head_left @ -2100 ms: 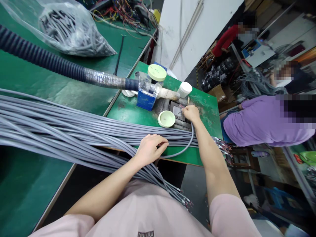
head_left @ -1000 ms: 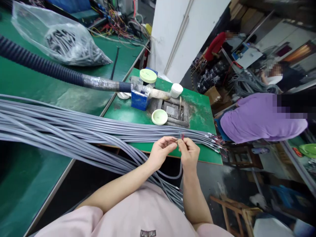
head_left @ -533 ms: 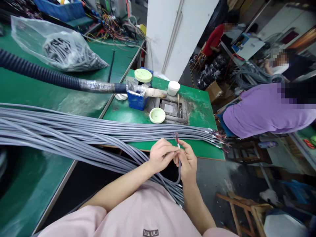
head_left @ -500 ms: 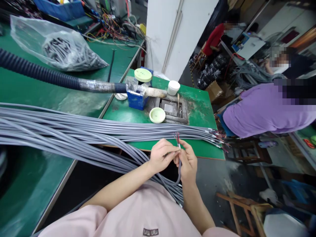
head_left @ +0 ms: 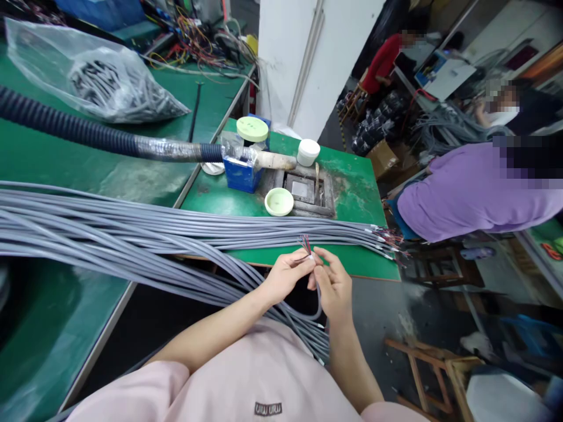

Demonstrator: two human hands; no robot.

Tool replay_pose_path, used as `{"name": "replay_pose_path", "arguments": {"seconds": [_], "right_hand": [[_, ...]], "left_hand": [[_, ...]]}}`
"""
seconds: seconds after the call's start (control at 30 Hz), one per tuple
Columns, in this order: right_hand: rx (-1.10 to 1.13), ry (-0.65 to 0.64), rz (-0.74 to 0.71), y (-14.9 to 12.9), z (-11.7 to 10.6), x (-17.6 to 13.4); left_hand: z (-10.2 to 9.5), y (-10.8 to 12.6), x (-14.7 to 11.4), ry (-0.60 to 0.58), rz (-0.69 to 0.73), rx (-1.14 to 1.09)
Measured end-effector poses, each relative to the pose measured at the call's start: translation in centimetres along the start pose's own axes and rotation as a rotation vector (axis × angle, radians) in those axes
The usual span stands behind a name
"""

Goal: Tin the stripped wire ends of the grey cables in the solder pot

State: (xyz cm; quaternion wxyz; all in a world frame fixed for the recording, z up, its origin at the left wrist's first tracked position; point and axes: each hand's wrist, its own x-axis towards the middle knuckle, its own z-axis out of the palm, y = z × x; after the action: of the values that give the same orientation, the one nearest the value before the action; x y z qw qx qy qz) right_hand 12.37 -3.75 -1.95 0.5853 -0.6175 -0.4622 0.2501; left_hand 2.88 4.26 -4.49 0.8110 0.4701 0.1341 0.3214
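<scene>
Green bench [head_left: 363, 202] under grey cable bundle [head_left: 246, 230]; white pillar [head_left: 281, 64] behind; hands [head_left: 336, 290] together, clamped on wire-tipped cable [head_left: 311, 257].

free: green bench [head_left: 358, 190], far-right corner | obstacles: cable bundle [head_left: 246, 230], dish [head_left: 278, 201] beyond

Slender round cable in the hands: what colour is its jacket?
The cable jacket is plain grey, best in the head view.
</scene>
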Motion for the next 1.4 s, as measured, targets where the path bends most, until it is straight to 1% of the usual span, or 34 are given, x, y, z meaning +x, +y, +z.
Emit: {"name": "replay_pose_path", "arguments": {"seconds": [0.07, 0.13, 0.2, 0.3, 0.37, 0.43, 0.57, 0.63, 0.67, 0.73, 0.8, 0.83, 0.87, 0.9, 0.93, 1.0, 1.03, 1.07, 1.17, 1.23, 1.4], "right_hand": [[-0.25, 0.061, -0.125, -0.7, -1.1, 0.6], [-0.43, 0.095, -0.262, -1.6, -1.8, 1.3], [-0.556, 0.059, -0.363, -2.4, -2.0, 2.0], [-0.661, -0.005, -0.439, -3.6, -1.5, 2.9], [-0.63, -0.026, -0.434, -4.1, -1.2, 3.2], [-0.531, -0.039, -0.388, -4.3, -0.9, 3.4], [-0.294, -0.03, -0.223, -3.4, -0.6, 4.1], [-0.169, -0.001, -0.138, -2.4, -0.4, 4.8], [-0.104, 0.029, -0.102, -1.9, -0.3, 5.3], [0.028, 0.139, -0.058, -1.0, -0.6, 6.2], [0.127, 0.264, -0.062, -0.7, -1.3, 6.9], [0.143, 0.294, -0.077, -0.7, -1.7, 7.0], [0.126, 0.28, -0.091, -0.8, -2.0, 6.9], [0.075, 0.221, -0.101, -1.1, -2.2, 6.7], [0.001, 0.133, -0.105, -1.4, -2.3, 6.4], [-0.159, -0.036, -0.112, -1.9, -1.9, 5.5], [-0.229, -0.086, -0.128, -2.2, -1.5, 5.1], [-0.291, -0.108, -0.154, -2.3, -1.0, 4.8], [-0.431, -0.085, -0.244, -2.6, 0.3, 4.2], [-0.48, -0.06, -0.284, -2.5, 0.8, 4.2], [-0.448, 0.005, -0.304, -2.0, 0.3, 4.0]], "left_hand": [[0.1, 0.4, 0.0, 0.054, 0.052, 0.078], [0.3, 0.7, 0.0, 0.077, 0.076, 0.142], [0.4, 0.6, 0.1, 0.075, 0.087, 0.173], [0.4, 0.1, 0.0, 0.071, 0.116, 0.223], [0.3, -0.1, -0.1, 0.068, 0.15, 0.244], [0.1, -0.1, -0.3, 0.044, 0.175, 0.254], [0.0, 0.5, -0.8, -0.011, 0.161, 0.287], [0.1, 0.8, -1.0, 0.003, 0.146, 0.289], [0.1, 0.9, -1.0, 0.017, 0.139, 0.28], [0.1, 0.9, -1.2, 0.032, 0.112, 0.243], [0.0, 0.9, -1.4, 0.027, 0.045, 0.184], [-0.2, 0.8, -1.5, 0.025, -0.001, 0.151], [-0.3, 0.6, -1.6, 0.031, -0.045, 0.119], [-0.5, 0.5, -1.7, 0.043, -0.082, 0.089], [-0.7, 0.3, -1.7, 0.056, -0.108, 0.065], [-1.1, 0.0, -1.7, 0.069, -0.122, 0.035], [-1.2, -0.2, -1.6, 0.067, -0.114, 0.027], [-1.2, -0.3, -1.6, 0.061, -0.104, 0.022], [-1.2, -0.7, -1.5, 0.052, -0.088, 0.017], [-1.1, -0.8, -1.5, 0.06, -0.099, 0.016], [-1.2, -0.9, -1.5, 0.075, -0.109, -0.01]]}}
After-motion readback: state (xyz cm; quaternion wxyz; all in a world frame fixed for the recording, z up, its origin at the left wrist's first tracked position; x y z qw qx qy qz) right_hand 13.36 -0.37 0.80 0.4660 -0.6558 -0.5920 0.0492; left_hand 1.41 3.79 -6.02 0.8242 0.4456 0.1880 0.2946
